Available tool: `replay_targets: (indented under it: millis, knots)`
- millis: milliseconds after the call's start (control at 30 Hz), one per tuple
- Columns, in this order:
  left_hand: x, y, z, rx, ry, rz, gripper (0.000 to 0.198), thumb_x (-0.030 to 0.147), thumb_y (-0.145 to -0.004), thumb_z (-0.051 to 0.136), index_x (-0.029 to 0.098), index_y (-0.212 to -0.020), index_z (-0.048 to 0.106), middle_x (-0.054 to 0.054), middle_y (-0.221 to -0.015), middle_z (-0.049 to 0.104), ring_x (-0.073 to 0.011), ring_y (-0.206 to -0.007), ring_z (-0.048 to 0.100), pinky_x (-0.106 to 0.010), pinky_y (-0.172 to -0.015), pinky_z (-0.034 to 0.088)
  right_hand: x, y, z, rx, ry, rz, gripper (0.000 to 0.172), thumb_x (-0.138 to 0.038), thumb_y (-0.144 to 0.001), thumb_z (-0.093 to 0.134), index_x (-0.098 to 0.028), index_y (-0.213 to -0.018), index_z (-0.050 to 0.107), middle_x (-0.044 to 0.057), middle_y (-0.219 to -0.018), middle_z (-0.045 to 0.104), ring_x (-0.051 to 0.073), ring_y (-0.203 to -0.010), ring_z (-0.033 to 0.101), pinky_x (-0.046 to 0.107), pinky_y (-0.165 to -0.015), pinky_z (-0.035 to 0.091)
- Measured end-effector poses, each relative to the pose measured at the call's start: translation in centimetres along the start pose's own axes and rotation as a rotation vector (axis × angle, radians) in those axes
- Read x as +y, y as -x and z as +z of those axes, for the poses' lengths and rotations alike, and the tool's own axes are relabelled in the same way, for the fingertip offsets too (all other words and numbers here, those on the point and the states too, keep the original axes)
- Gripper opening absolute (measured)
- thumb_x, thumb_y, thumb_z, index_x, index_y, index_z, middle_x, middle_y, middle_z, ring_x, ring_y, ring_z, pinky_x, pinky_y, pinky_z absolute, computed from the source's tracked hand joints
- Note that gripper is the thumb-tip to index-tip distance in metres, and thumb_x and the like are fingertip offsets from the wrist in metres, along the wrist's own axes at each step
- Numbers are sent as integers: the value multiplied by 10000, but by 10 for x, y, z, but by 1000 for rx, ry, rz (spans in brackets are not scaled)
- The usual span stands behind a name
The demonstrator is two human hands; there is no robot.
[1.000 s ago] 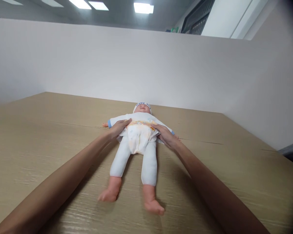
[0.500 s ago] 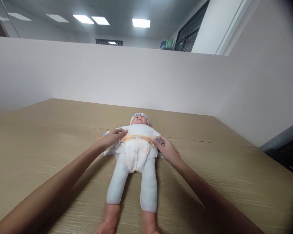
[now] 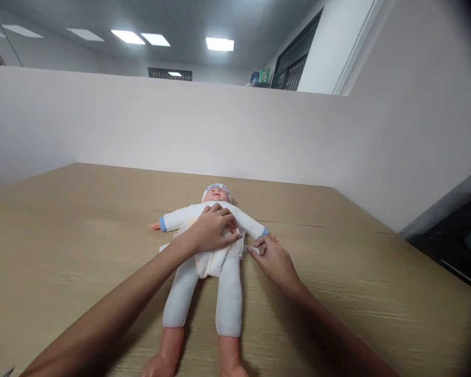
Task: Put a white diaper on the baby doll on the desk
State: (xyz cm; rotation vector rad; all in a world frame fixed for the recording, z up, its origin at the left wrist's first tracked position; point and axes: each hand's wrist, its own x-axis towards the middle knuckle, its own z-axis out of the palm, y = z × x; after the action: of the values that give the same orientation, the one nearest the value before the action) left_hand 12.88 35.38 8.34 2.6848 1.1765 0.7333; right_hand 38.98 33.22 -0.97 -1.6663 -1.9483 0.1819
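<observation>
A baby doll (image 3: 229, 301) in white clothes and a printed headband lies on its back, feet toward me. Around its hips is a white disposable diaper (image 3: 211, 264) with an orange-printed waistband, now mostly covered. My left hand (image 3: 213, 229) reaches across the doll's belly, fingers bent, thumb and fingertips closed on the diaper's front at the right side. Beside the doll's right-hand hip in view, my right hand (image 3: 273, 262) pinches a white fastening tab (image 3: 251, 250) stretched out from the diaper. Another white tab (image 3: 164, 247) sticks out at the left.
The doll lies on a wide wood-grain table (image 3: 82, 235). A pale low wall (image 3: 204, 131) borders its far side, with a room beyond. At the right is a dark object (image 3: 451, 246) below the table's edge.
My left hand has moved right, from the diaper's left side across the belly. My right hand has come down and slightly outward to the tab. The view has shifted slightly.
</observation>
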Motion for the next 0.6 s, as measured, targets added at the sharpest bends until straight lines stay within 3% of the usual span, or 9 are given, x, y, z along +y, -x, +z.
replay_targets:
  millis: [200,367,467,600]
  knots:
    - [-8,-1,19,12,-63,-30,397,598,-934,781,258,-1139,780,-67,-1254,747,-362,-1207,552,-557,-1093,413,-1,0,-7,-111,0,157,365,-572,-924,714,-247,-821,586,21,-757,648,227,-721,584,330,-680,340]
    - [-6,0,19,-7,-52,-56,459,621,-870,822,266,-1155,771,-74,-1287,734,-374,-1212,537,-561,-1084,402,-2,-7,-11,-229,-254,95,462,-620,-940,558,-252,-670,485,-16,-637,474,194,-662,467,330,-670,317]
    - [-5,0,19,-13,-34,-67,458,599,-843,841,268,-1151,763,-72,-1267,736,-381,-1221,535,-554,-1074,405,-10,-17,-18,-240,-449,43,457,-630,-922,545,-245,-679,501,-20,-675,456,189,-708,463,323,-707,357]
    - [-5,-1,20,-13,-26,-71,468,586,-823,841,263,-1149,746,-66,-1254,735,-384,-1220,534,-554,-1059,407,-32,-29,-23,-247,-517,46,436,-586,-931,559,-238,-676,491,-40,-653,436,163,-674,410,324,-721,345]
